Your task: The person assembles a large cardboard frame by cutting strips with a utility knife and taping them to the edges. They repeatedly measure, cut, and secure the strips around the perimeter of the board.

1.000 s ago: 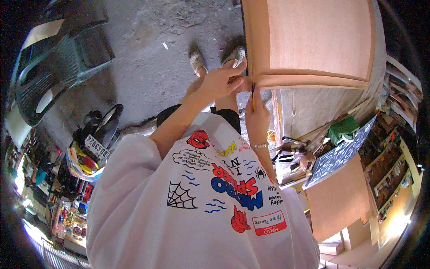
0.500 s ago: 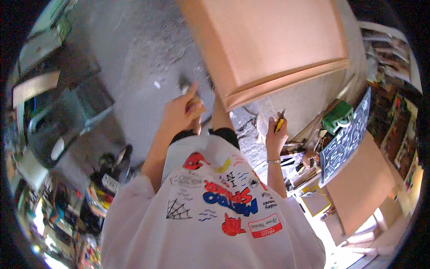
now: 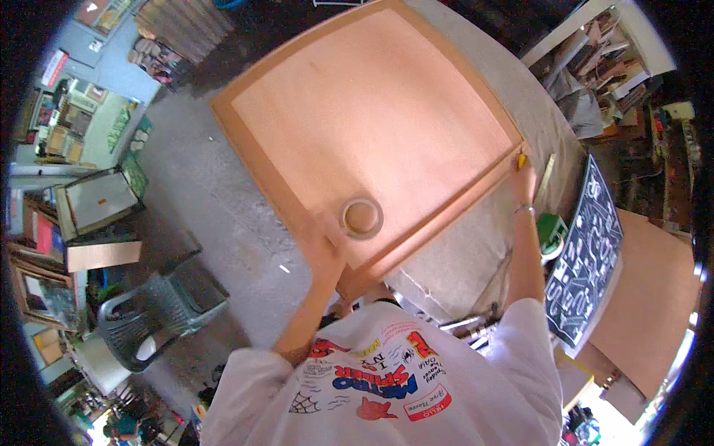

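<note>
A large framed panel (image 3: 357, 111), backed with tan paper and edged by a raised brown border, lies in front of me. On its near left part sits a roll of tape (image 3: 362, 218), a ring with the paper showing through its hole. My left hand (image 3: 323, 241) is over the panel's near left edge, right beside the roll. Its fingers are smeared by motion, so whether they grip the roll is unclear. At the panel's right corner, my right hand (image 3: 523, 178) is closed around a yellow utility knife (image 3: 522, 160); its blade cannot be made out.
To the right lean a black board with white drawings (image 3: 584, 253) and a brown cardboard sheet (image 3: 647, 297), near a green box (image 3: 550, 230). A dark plastic chair (image 3: 160, 316) stands at left. Wood offcuts (image 3: 602, 59) fill a bin at the far right.
The view has shifted and shows the whole panel. My left hand has moved from beside the panel to over it, by the tape roll. My right hand, holding the knife, has reached the right corner.
</note>
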Available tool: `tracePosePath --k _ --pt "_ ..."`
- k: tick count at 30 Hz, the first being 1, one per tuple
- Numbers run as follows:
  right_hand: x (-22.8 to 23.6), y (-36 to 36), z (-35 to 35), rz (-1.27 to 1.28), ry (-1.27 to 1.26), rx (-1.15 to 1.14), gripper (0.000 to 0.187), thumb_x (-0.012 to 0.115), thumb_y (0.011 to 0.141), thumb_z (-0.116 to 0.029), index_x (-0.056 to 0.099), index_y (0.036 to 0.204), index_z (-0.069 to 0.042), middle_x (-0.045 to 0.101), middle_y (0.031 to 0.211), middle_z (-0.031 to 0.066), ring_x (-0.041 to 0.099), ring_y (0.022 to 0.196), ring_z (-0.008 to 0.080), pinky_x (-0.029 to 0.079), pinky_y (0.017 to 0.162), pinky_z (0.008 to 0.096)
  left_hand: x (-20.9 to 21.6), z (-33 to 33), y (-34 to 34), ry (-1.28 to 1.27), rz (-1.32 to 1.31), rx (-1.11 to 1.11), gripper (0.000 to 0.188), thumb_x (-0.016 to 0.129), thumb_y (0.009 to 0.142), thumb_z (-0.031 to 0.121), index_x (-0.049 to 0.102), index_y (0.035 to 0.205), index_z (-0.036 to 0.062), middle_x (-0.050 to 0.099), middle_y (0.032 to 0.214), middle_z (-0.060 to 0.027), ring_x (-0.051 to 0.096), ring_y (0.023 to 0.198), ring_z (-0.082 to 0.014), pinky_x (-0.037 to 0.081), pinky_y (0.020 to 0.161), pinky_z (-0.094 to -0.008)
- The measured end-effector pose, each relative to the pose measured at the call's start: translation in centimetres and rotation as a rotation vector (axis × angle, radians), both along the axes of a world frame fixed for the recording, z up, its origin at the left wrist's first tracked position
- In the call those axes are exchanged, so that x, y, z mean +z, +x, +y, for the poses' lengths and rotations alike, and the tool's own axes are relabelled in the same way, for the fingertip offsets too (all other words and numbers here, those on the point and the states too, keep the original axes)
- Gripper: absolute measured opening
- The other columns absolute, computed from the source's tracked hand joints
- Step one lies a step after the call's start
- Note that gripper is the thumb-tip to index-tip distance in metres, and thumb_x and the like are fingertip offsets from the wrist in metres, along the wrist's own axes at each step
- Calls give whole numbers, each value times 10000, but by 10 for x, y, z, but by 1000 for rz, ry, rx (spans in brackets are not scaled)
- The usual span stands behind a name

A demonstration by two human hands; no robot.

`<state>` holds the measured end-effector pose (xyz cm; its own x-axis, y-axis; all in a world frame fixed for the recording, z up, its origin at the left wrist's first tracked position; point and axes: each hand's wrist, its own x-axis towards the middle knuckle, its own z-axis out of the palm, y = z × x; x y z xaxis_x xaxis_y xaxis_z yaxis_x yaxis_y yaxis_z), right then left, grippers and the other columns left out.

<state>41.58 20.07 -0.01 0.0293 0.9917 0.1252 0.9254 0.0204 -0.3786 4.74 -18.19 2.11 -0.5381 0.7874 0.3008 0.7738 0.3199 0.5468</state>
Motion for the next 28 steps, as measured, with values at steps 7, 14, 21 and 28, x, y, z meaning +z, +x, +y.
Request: tracePosePath --k 7,14,21,28 --pt "-75 -5 166 -88 -59 208 409 606 997 -353 658 1237 -27 704 1138 290 675 1047 499 543 881 583 -99 -92 -22 144 -1145 777 443 692 1019 321 539 1282 -1 632 1059 -114 600 1040 -228 486 915 -379" --pt "-59 -30 188 -268 -217 324 448 708 926 -407 704 1090 10 720 1063 286 693 991 468 549 849 538 -125 -88 -57 274 -873 947 341 652 1041 352 647 1037 11 637 835 -49 590 751 -149 486 655 -346" --pt "-40 -8 139 30 -408 404 455 765 879 -387 694 1100 4 731 976 276 709 899 439 529 777 497 -42 -76 -137 202 -652 866 390 681 1018 368 663 919 -9 643 771 -64 565 696 -176 466 623 -357" --pt "-39 -4 -32 85 -331 136 428 762 888 -272 679 1241 -47 745 1189 228 722 1118 376 560 944 485 -72 -141 -319 248 -754 591 412 743 979 377 723 1058 -26 724 926 -131 615 792 -209 512 703 -359"
